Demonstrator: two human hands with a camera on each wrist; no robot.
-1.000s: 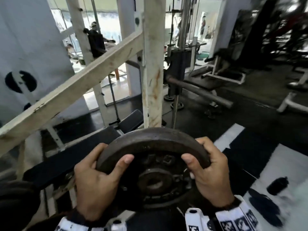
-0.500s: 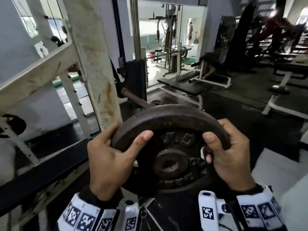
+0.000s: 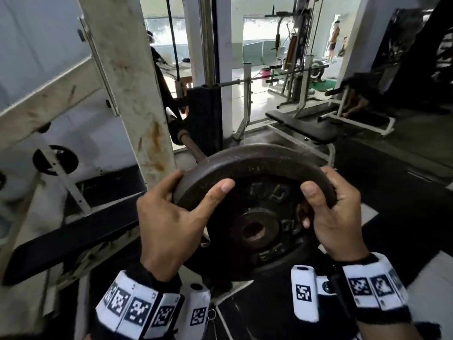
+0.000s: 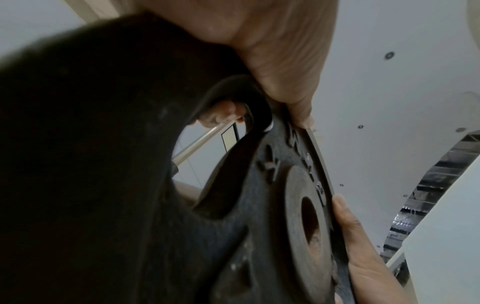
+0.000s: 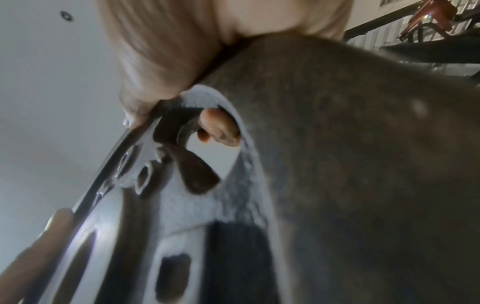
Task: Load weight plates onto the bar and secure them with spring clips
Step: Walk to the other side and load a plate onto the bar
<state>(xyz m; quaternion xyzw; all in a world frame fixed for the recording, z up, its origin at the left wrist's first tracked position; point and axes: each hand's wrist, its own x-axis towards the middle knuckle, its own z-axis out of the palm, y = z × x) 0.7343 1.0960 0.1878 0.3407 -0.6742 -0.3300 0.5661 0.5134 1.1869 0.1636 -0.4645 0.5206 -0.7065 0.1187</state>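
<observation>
Head view shows both hands clamped on a round, dark cast-iron weight plate (image 3: 255, 217), held upright at chest level. Left hand (image 3: 171, 222) wraps the left rim, thumb across the face; right hand (image 3: 335, 217) grips the right rim, and the right wrist view shows fingertips (image 5: 218, 127) curled through a cut-out. The rusty brown steel bar sleeve (image 3: 193, 149) lies just beyond and slightly left of the plate's top edge, its long axis pointing toward the person, nearer the left hand. The centre hole (image 3: 253, 230) sits below the sleeve end, so lifting and aligning seems needed. Raised lettering roughens the pitted face. No spring clips are visible.
</observation>
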